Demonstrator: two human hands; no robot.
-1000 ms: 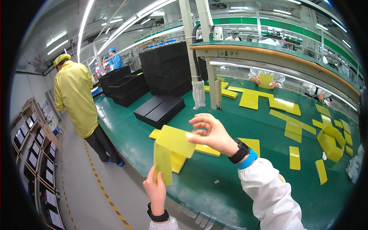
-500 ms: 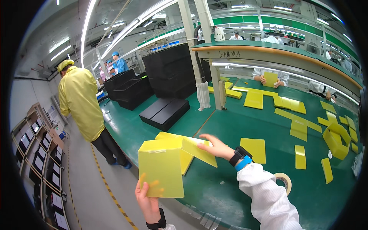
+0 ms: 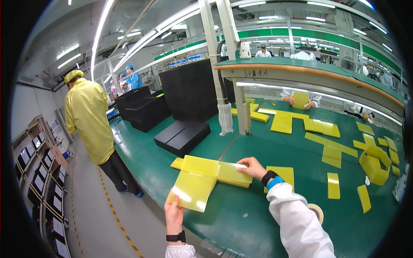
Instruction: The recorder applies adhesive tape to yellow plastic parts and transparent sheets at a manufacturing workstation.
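Observation:
Between my hands is a flat yellow translucent sheet made of joined panels. My left hand grips its near panel at the lower left edge, thumb on top. With fingertips pinched, my right hand holds the right-hand panel. Under the sheet lie more yellow pieces, mostly covered; the end of one yellow piece sticks out at the left. A square yellow sheet rests on the table just beyond my right wrist.
Black boxes stand on the green table at the far left. Several yellow pieces and a folded yellow box form lie at right. A tape roll is beside my right sleeve. A shelf post rises ahead; a co-worker stands left.
The yellow sheet has been lowered and laid flatter, with its panels spread out. My left hand has shifted right and slightly up; my right hand has moved a little right and down.

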